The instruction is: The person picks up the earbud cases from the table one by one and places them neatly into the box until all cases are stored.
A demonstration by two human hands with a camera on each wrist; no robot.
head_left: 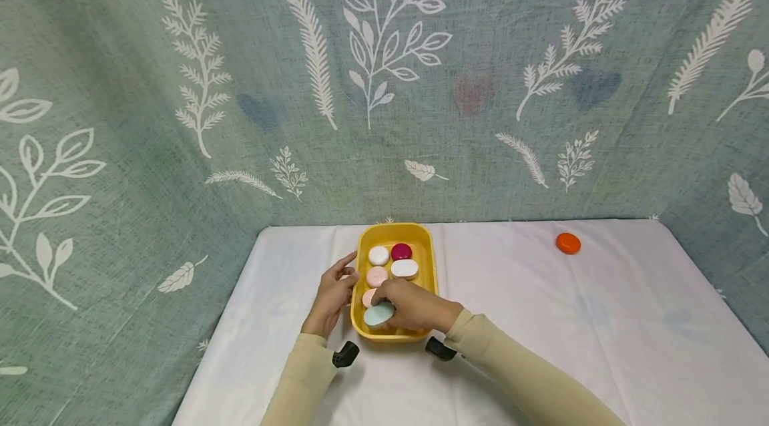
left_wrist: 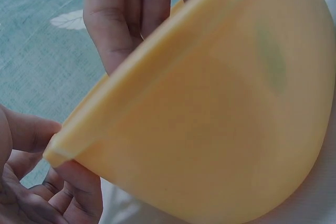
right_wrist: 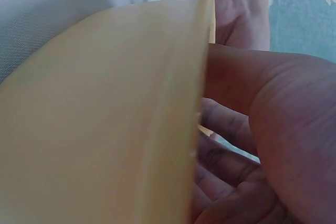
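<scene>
A yellow plastic tub [head_left: 434,259] stands on the white-covered table. My left hand [head_left: 329,298] grips its left rim, the thumb on top and the fingers curled beneath the lip in the left wrist view. My right hand [head_left: 414,306] reaches inside the near end and holds a pale green bar of soap [head_left: 378,314], tilted. Partly behind that hand lies a peach soap [head_left: 369,297]. Farther back in the tub are a pink round soap [head_left: 377,276], a white oval soap [head_left: 405,270], a white round soap [head_left: 378,255] and a dark red soap [head_left: 401,252]. In the right wrist view the tub wall hides the fingertips.
An orange oval soap [head_left: 567,243] lies alone toward the back right of the white cloth [head_left: 517,292]. Green leaf-patterned fabric [head_left: 384,165] hangs behind and at both sides of the table. Black wrist cameras [head_left: 346,354] sit near the tub's front edge.
</scene>
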